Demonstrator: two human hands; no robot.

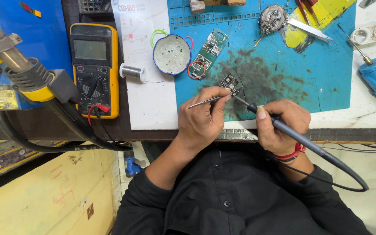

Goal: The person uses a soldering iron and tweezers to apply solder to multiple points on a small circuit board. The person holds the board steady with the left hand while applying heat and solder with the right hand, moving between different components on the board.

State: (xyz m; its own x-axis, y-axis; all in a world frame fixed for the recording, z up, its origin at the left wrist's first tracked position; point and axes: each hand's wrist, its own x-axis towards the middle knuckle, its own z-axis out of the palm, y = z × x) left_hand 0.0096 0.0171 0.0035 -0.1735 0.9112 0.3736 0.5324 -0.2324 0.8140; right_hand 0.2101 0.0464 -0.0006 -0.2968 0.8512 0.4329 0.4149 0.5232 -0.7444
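On the scorched blue work mat (pixel 327 87), soldering looks under way rather than finished. The right hand (pixel 279 126) has its fingers wrapped around a soldering iron (pixel 283 129), tip down at a small dark circuit board (pixel 229 83) near the mat's front edge. The left hand (pixel 203 119) pinches a thin metal rod (pixel 204 102), perhaps solder wire or tweezers, aimed at the same board. A green circuit board (pixel 207 53) lies apart, untouched.

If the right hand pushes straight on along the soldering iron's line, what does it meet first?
Most likely the small dark circuit board: the right hand aims the soldering iron up-left and its tip sits at the board's edge, beside the left hand. Contact itself is unclear.
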